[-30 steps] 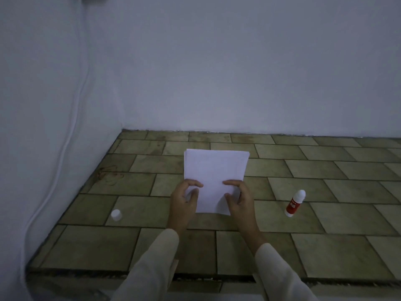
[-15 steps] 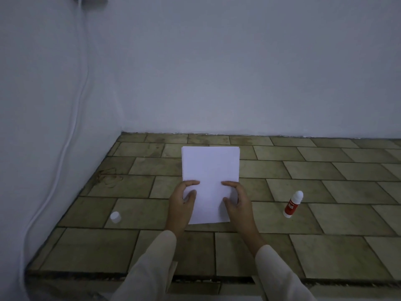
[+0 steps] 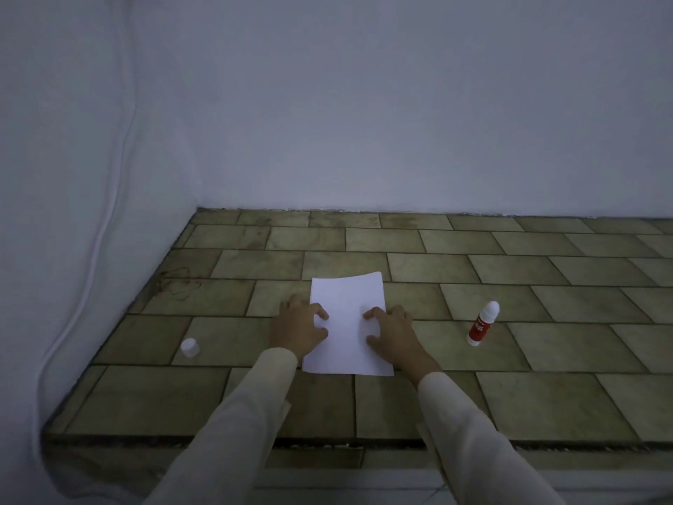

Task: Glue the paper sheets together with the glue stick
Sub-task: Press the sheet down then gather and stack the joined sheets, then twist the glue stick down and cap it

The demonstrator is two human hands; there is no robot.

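Note:
The white paper sheets (image 3: pixel 346 300) lie flat as one stack on the tiled surface, with the far edge slightly lifted. My left hand (image 3: pixel 296 329) rests on the stack's left edge, its fingertips and thumb on top of the paper. On the right edge my right hand (image 3: pixel 393 333) rests the same way, fingers bent with their tips on the sheet. An uncapped glue stick (image 3: pixel 482 324) with a red label stands upright to the right of the paper, apart from both hands. Its white cap (image 3: pixel 190 347) sits on the tiles to the left.
The olive tiled surface (image 3: pixel 510 271) meets white walls at the back and left. A white cable (image 3: pixel 109 213) runs down the left wall. The surface's front edge (image 3: pixel 327 441) drops off near my sleeves.
The paper stack was held up tilted in both hands; it has come down and now lies flat on the tiles with my hands resting on its sides.

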